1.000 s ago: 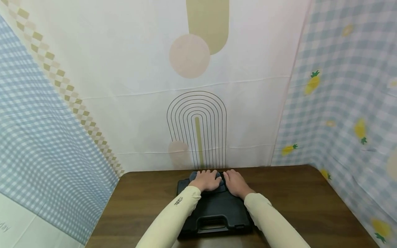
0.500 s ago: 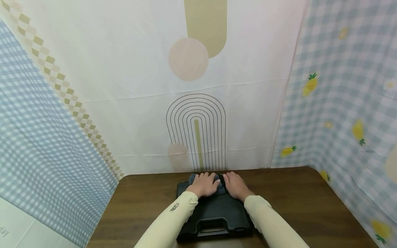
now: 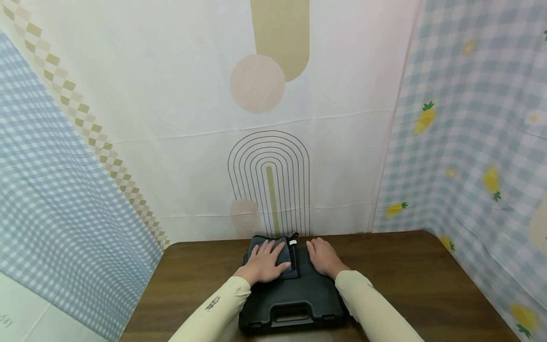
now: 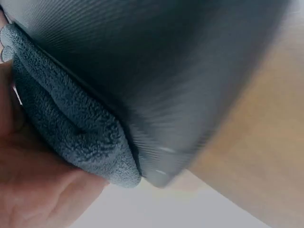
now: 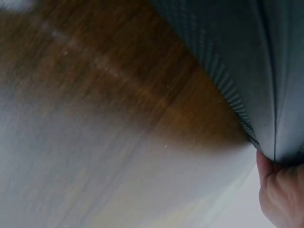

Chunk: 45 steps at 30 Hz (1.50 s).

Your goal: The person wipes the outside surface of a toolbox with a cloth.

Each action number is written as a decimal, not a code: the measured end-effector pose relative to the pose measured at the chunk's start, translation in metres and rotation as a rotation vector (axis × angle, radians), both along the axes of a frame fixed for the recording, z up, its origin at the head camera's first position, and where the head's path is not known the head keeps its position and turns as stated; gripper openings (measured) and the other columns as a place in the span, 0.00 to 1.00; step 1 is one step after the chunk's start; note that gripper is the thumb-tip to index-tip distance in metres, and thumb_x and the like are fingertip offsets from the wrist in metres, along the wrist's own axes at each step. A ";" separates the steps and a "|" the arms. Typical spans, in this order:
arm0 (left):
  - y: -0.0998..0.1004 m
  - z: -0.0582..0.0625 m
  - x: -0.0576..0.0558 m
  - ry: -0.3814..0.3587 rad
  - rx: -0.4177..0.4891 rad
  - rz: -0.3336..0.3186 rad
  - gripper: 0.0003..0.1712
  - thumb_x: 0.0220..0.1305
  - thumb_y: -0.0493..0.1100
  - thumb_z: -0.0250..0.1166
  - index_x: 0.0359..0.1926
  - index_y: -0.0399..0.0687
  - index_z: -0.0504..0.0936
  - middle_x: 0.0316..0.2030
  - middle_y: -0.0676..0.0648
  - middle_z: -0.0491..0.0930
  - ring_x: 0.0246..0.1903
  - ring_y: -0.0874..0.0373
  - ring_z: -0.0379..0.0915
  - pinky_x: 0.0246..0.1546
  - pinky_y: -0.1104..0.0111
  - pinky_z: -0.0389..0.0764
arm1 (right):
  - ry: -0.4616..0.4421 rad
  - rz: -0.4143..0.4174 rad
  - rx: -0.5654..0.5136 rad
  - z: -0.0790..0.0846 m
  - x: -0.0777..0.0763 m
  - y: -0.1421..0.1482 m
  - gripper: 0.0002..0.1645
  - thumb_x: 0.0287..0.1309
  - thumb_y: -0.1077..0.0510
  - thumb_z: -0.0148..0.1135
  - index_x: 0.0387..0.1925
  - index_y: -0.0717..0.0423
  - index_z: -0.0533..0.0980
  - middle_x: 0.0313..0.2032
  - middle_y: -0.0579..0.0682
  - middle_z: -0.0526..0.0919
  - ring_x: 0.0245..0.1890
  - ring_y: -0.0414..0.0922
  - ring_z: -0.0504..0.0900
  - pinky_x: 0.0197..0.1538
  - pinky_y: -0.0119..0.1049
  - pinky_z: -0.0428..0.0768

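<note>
A black hard plastic carrying case lies flat on the table with its handle facing me. On its far left part is a folded blue-grey towel, with a black loop and a white label at its right edge. My left hand presses on the towel, fingers spread. In the left wrist view the towel's fluffy fold shows between hand and ribbed case. My right hand holds the case by its far right corner; the right wrist view shows that hand against the case's edge, with its grip partly hidden.
The brown wooden table extends on both sides of the case. A white patterned cloth hangs right behind its far edge. Blue checked cloths hang at the left and right.
My left hand has slid left and slightly nearer across the case, carrying the towel along. The towel's loop and label have come into sight. My right hand stays at the corner.
</note>
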<state>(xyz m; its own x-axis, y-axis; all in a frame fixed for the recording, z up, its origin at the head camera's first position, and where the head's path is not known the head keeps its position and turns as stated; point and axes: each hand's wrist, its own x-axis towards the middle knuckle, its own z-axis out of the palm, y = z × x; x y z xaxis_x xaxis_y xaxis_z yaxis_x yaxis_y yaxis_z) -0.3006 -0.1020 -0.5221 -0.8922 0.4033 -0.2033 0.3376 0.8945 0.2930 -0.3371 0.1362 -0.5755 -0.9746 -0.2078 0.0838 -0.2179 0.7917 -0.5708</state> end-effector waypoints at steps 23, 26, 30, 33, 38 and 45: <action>-0.068 -0.026 0.128 0.029 0.182 0.021 0.43 0.82 0.69 0.46 0.87 0.58 0.52 0.85 0.30 0.43 0.82 0.21 0.41 0.67 0.22 0.64 | 0.017 -0.009 -0.026 -0.006 0.001 0.002 0.24 0.87 0.49 0.44 0.51 0.58 0.83 0.48 0.55 0.84 0.52 0.55 0.83 0.60 0.57 0.81; -0.068 -0.031 0.134 0.047 0.174 0.028 0.43 0.82 0.69 0.47 0.86 0.57 0.54 0.85 0.30 0.45 0.82 0.22 0.43 0.67 0.24 0.67 | 0.014 -0.005 -0.028 -0.006 0.002 0.002 0.23 0.86 0.48 0.44 0.49 0.56 0.83 0.48 0.54 0.84 0.51 0.54 0.83 0.60 0.56 0.81; -0.068 -0.035 0.139 0.059 0.131 0.023 0.43 0.81 0.69 0.48 0.86 0.58 0.55 0.85 0.30 0.47 0.82 0.24 0.46 0.68 0.26 0.67 | 0.011 0.002 -0.029 -0.006 0.002 0.002 0.23 0.86 0.48 0.44 0.47 0.55 0.82 0.47 0.54 0.83 0.50 0.53 0.83 0.58 0.56 0.81; -0.069 -0.042 0.144 0.105 0.132 0.018 0.42 0.80 0.70 0.49 0.86 0.62 0.55 0.84 0.31 0.50 0.81 0.24 0.49 0.68 0.27 0.69 | 0.015 -0.001 -0.037 -0.006 0.002 0.002 0.23 0.86 0.48 0.44 0.43 0.53 0.82 0.45 0.53 0.83 0.48 0.52 0.83 0.56 0.55 0.81; -0.068 -0.069 0.158 0.478 0.045 -0.018 0.43 0.78 0.72 0.52 0.86 0.73 0.51 0.81 0.38 0.62 0.77 0.34 0.64 0.55 0.38 0.84 | 0.037 0.006 -0.044 -0.005 0.001 0.004 0.23 0.86 0.50 0.44 0.39 0.53 0.80 0.42 0.52 0.82 0.44 0.50 0.82 0.52 0.53 0.80; -0.063 -0.102 0.173 0.940 -0.075 0.036 0.46 0.68 0.86 0.46 0.78 0.74 0.65 0.70 0.46 0.80 0.61 0.45 0.84 0.41 0.55 0.90 | 0.035 0.008 -0.037 -0.003 0.002 0.003 0.22 0.86 0.50 0.45 0.41 0.54 0.82 0.42 0.53 0.83 0.45 0.50 0.83 0.54 0.53 0.81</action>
